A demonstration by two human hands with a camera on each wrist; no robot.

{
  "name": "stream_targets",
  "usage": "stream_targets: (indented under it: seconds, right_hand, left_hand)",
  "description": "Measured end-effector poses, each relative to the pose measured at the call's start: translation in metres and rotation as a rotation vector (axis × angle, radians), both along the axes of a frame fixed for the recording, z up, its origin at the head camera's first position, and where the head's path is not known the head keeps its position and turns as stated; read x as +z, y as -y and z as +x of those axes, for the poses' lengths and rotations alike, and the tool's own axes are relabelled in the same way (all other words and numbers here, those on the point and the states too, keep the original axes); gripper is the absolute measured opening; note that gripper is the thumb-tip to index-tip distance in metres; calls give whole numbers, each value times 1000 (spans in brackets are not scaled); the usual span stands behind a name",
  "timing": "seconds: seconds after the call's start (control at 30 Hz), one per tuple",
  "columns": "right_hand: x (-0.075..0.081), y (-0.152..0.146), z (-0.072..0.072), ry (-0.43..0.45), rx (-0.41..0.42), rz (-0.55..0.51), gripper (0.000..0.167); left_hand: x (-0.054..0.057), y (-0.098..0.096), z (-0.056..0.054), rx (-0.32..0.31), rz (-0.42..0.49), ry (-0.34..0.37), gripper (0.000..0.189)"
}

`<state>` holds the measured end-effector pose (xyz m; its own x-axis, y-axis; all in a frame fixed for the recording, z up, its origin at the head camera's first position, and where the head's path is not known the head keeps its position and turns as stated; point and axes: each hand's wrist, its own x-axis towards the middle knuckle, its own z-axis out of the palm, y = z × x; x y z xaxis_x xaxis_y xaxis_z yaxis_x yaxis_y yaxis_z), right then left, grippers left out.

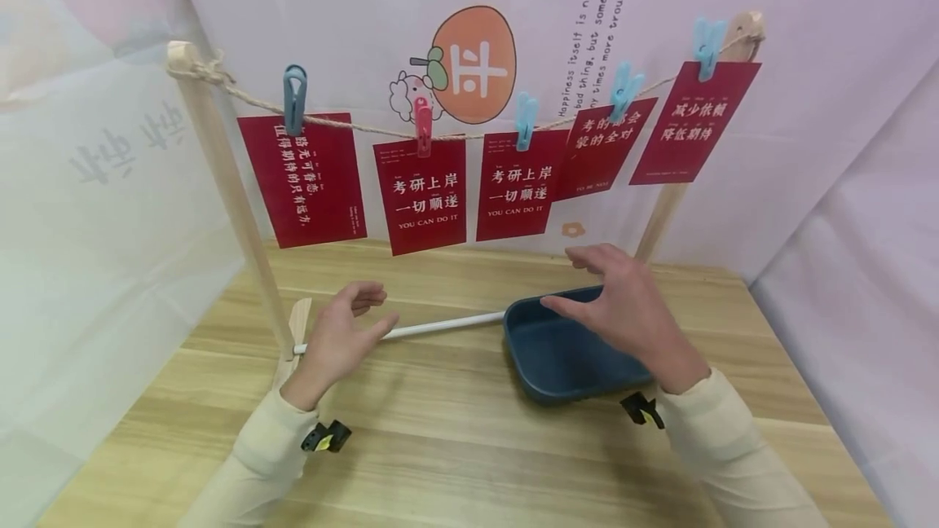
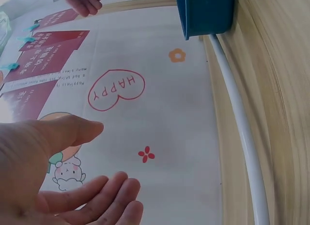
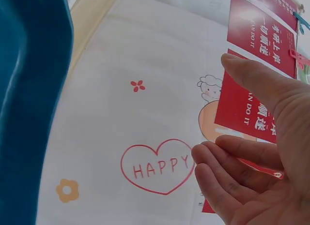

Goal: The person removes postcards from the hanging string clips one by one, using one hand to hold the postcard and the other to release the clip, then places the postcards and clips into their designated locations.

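Note:
My left hand (image 1: pixel 345 336) hovers above the table near the left post, fingers loosely bent and thumb apart, with nothing in it. Over the dark blue bin (image 1: pixel 550 357) is my right hand (image 1: pixel 623 304), also empty, its thumb overlapping the bin's far rim in the head view. Several red cards with white lettering hang above and beyond both hands from a twine line (image 1: pixel 348 127). A grey-blue clothespin (image 1: pixel 295 100) holds the leftmost card (image 1: pixel 308 182); a pink clothespin (image 1: pixel 423 125) holds the card (image 1: pixel 425 202) beside it. Light blue clothespins (image 1: pixel 525 121) hold the others.
A wooden post (image 1: pixel 227 186) supports the twine at the left, and another post (image 1: pixel 663 214) at the right. A white rod (image 1: pixel 447 324) runs low between the left post and the bin. Behind stands a printed white cloth (image 1: pixel 330 15). The tabletop (image 1: pixel 418 446) is wood-grained.

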<state>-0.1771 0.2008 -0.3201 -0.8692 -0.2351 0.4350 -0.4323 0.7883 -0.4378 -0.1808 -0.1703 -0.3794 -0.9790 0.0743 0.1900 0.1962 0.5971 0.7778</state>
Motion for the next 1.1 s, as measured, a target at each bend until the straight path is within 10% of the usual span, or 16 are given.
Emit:
stream_targets:
  seconds: [0.87,1.1]
  right_hand:
    - [86,31,-8,-273,118,-14,67]
    - [107,50,-7,-226,142,-23,66]
  left_hand:
    - [50,25,1,130,487,-321,34]
    - [55,30,4,192,573,-299,33]
